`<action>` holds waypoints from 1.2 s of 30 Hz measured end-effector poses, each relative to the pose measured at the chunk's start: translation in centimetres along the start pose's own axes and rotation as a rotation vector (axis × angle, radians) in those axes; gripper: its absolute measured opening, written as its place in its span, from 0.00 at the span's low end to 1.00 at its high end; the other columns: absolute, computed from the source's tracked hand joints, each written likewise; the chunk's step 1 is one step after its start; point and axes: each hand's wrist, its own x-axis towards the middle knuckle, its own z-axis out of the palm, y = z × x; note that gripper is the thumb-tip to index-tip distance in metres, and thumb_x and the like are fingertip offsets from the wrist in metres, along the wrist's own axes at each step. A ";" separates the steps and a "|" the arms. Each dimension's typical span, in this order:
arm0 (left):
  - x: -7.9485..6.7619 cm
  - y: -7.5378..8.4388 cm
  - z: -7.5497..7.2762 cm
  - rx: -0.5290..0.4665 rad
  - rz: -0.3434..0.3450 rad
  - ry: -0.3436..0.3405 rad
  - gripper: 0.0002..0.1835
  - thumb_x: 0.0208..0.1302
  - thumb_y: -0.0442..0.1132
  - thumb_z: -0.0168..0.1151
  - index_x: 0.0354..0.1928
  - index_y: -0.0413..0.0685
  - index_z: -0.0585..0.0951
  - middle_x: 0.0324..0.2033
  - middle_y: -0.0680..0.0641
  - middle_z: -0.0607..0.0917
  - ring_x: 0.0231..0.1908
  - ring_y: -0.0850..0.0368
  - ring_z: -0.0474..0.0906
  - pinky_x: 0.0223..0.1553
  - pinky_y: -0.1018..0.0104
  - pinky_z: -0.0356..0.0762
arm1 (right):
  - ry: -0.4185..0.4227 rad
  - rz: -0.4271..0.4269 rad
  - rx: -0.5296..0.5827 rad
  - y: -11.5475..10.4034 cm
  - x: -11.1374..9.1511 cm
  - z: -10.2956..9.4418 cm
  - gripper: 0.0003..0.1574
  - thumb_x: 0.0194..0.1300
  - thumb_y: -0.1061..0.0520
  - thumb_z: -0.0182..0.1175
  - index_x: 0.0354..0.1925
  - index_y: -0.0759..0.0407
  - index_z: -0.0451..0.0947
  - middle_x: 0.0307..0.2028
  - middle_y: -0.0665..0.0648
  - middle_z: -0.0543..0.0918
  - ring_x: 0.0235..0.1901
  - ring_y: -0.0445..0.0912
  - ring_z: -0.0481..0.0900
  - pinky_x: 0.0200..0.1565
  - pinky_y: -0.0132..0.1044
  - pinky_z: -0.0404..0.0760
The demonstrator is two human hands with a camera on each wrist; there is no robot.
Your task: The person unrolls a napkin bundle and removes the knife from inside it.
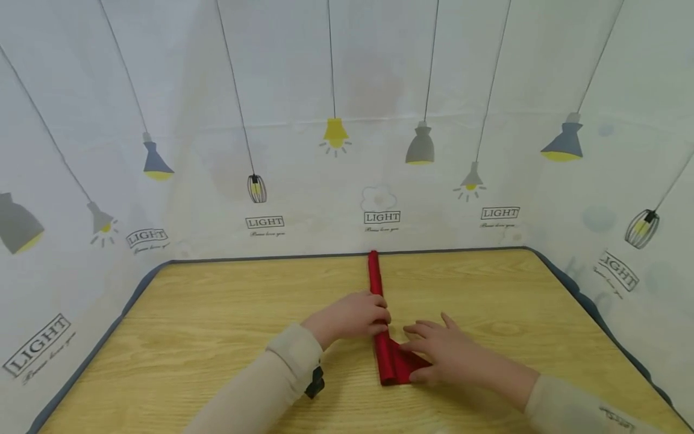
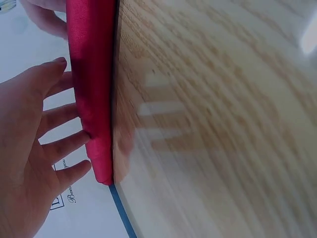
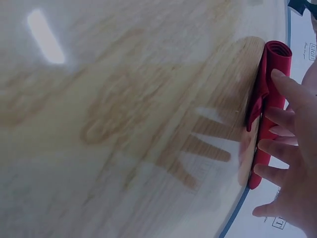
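A red fabric roll (image 1: 385,360) lies lengthwise on the table, running from the back edge toward the front. Its layers show as a spiral at the near end in the right wrist view. From its right side a loose flap (image 1: 408,365) of the same cloth spreads to a point. My left hand (image 1: 353,314) rests across the middle of the roll (image 2: 91,59), fingers fairly straight and touching it. To the right, my right hand (image 1: 455,351) has its fingers spread, with the thumb and fingertips right at the flap's edge.
The wood-grain table (image 1: 244,301) has a glossy surface that mirrors the hands. White curtain walls (image 1: 293,163) printed with lamps surround it on the back and both sides. A dark strap piece (image 1: 315,383) sits under the left wrist.
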 end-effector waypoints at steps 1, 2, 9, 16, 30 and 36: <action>0.0 -0.1 0.1 -0.003 -0.003 0.004 0.13 0.72 0.52 0.55 0.50 0.60 0.84 0.51 0.53 0.80 0.51 0.57 0.74 0.55 0.67 0.71 | 0.002 0.006 0.001 -0.1 0.2 0.1 0.37 0.58 0.28 0.60 0.57 0.47 0.81 0.62 0.57 0.74 0.63 0.59 0.67 0.58 0.74 0.55; 0.0 -0.1 0.1 -0.006 -0.007 0.008 0.13 0.71 0.53 0.55 0.49 0.60 0.84 0.50 0.54 0.80 0.49 0.57 0.75 0.54 0.68 0.72 | 0.004 0.009 -0.002 -0.1 0.4 0.2 0.36 0.58 0.29 0.61 0.56 0.47 0.81 0.62 0.58 0.74 0.63 0.60 0.67 0.57 0.74 0.55; -0.2 -0.1 0.5 0.014 -0.075 0.031 0.17 0.66 0.63 0.56 0.41 0.61 0.82 0.41 0.55 0.77 0.36 0.60 0.74 0.42 0.67 0.75 | -0.006 0.042 0.027 0.4 1.0 0.8 0.34 0.54 0.33 0.68 0.56 0.45 0.82 0.63 0.60 0.73 0.64 0.63 0.65 0.55 0.77 0.55; -0.3 1.1 0.8 0.074 -0.247 -0.008 0.31 0.57 0.76 0.52 0.42 0.57 0.78 0.40 0.52 0.73 0.31 0.58 0.73 0.32 0.65 0.75 | -0.059 0.132 0.159 0.8 1.0 0.9 0.35 0.53 0.31 0.67 0.57 0.41 0.81 0.69 0.60 0.66 0.70 0.65 0.55 0.57 0.78 0.48; -1.8 2.7 0.8 0.051 -0.291 -0.063 0.33 0.57 0.73 0.57 0.58 0.63 0.77 0.62 0.51 0.71 0.63 0.46 0.65 0.56 0.50 0.72 | -0.087 0.184 0.301 1.1 1.1 1.1 0.36 0.50 0.32 0.70 0.56 0.42 0.83 0.70 0.62 0.63 0.70 0.68 0.52 0.55 0.80 0.47; -2.9 2.3 0.6 0.075 -0.185 -0.033 0.26 0.62 0.67 0.57 0.56 0.65 0.79 0.61 0.55 0.73 0.66 0.49 0.61 0.59 0.48 0.68 | -0.093 0.164 0.299 0.9 1.3 0.8 0.36 0.51 0.33 0.71 0.56 0.43 0.82 0.70 0.63 0.63 0.69 0.69 0.53 0.54 0.80 0.50</action>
